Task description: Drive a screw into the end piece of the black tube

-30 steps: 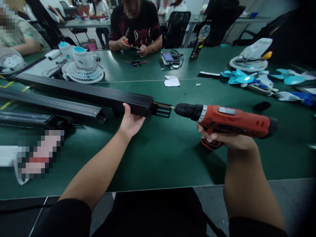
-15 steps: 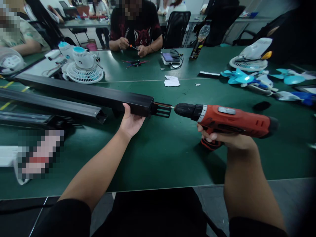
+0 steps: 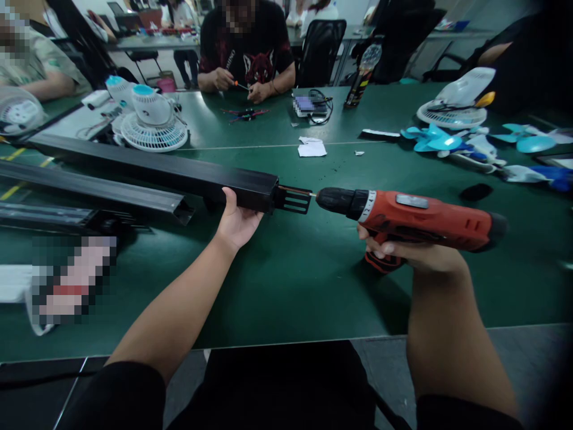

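My left hand (image 3: 239, 224) grips the near end of a long black metal profile (image 3: 192, 173), thumb on its side and fingers underneath. From that end sticks out a slotted black bracket (image 3: 295, 200). A red cordless drill (image 3: 430, 218) is in my right hand (image 3: 403, 251), fingers wrapped round its handle. The drill points left, and its long thin bit (image 3: 308, 193) runs along the bracket toward the profile's end. Where the bit's tip sits is hidden.
Two more black profiles (image 3: 98, 185) lie at left, near a blurred-out phone-like object (image 3: 80, 275). White fans (image 3: 154, 119) and blue fan blades (image 3: 434, 140) lie farther back. Across the green table (image 3: 286, 286) a person (image 3: 246, 48) holds a screwdriver. A bottle (image 3: 362, 74) stands there.
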A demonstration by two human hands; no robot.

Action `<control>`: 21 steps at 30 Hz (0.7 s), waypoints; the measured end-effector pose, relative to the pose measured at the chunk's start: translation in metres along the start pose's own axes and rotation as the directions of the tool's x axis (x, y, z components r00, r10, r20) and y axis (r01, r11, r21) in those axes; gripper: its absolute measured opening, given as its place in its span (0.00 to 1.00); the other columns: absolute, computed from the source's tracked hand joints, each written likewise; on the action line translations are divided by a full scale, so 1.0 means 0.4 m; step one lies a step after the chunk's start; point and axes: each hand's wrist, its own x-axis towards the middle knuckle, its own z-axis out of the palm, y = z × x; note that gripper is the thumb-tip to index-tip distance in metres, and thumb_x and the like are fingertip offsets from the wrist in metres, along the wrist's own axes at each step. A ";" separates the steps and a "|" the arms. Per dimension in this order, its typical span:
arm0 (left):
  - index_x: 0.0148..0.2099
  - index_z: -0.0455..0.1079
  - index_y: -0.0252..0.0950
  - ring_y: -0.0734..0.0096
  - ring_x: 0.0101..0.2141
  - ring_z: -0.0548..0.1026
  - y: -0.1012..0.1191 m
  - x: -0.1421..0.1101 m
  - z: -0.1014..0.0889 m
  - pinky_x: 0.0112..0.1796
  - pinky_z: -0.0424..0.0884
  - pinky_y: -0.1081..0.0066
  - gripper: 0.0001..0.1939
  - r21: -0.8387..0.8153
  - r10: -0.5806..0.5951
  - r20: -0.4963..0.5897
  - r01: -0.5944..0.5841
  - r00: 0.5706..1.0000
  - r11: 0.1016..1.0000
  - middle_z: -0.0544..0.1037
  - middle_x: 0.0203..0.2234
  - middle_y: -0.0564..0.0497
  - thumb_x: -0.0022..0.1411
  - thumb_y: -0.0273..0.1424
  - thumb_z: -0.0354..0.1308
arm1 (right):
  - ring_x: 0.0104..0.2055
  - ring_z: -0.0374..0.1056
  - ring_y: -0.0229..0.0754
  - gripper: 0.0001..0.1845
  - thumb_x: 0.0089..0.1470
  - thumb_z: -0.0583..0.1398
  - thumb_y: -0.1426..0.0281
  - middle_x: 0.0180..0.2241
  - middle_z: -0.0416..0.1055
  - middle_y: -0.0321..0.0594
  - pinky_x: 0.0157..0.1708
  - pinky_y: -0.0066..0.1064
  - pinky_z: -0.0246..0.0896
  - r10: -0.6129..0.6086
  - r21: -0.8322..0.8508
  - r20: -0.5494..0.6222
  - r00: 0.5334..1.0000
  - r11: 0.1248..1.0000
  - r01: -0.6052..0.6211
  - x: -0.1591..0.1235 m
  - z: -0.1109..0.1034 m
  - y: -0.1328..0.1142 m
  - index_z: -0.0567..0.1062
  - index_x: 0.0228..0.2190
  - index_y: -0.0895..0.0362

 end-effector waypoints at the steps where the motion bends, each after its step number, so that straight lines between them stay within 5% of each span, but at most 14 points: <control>1: 0.85 0.75 0.39 0.52 0.77 0.84 0.000 0.001 -0.002 0.78 0.81 0.58 0.42 -0.008 -0.002 0.004 0.002 1.000 1.000 0.92 0.66 0.40 0.92 0.63 0.47 | 0.25 0.71 0.39 0.16 0.66 0.84 0.57 0.39 0.86 0.41 0.22 0.33 0.73 -0.005 -0.005 -0.004 1.000 1.000 0.005 0.000 0.000 0.000 0.94 0.51 0.48; 8: 0.86 0.74 0.42 0.50 0.79 0.83 0.001 0.011 -0.026 0.80 0.79 0.53 0.40 -0.093 -0.030 0.079 0.038 0.996 0.995 0.92 0.67 0.40 0.92 0.62 0.51 | 0.26 0.72 0.40 0.16 0.65 0.84 0.55 0.40 0.86 0.42 0.23 0.34 0.74 0.021 -0.039 -0.026 0.999 0.999 -0.022 -0.002 -0.003 0.001 0.94 0.48 0.47; 21: 0.88 0.73 0.41 0.51 0.76 0.85 -0.002 0.004 -0.011 0.77 0.82 0.57 0.42 -0.045 -0.012 0.033 0.014 0.999 0.999 0.91 0.68 0.40 0.91 0.64 0.52 | 0.27 0.73 0.40 0.15 0.66 0.84 0.56 0.41 0.88 0.41 0.25 0.34 0.77 0.003 -0.030 -0.013 1.000 1.000 -0.003 -0.002 -0.005 0.000 0.94 0.50 0.46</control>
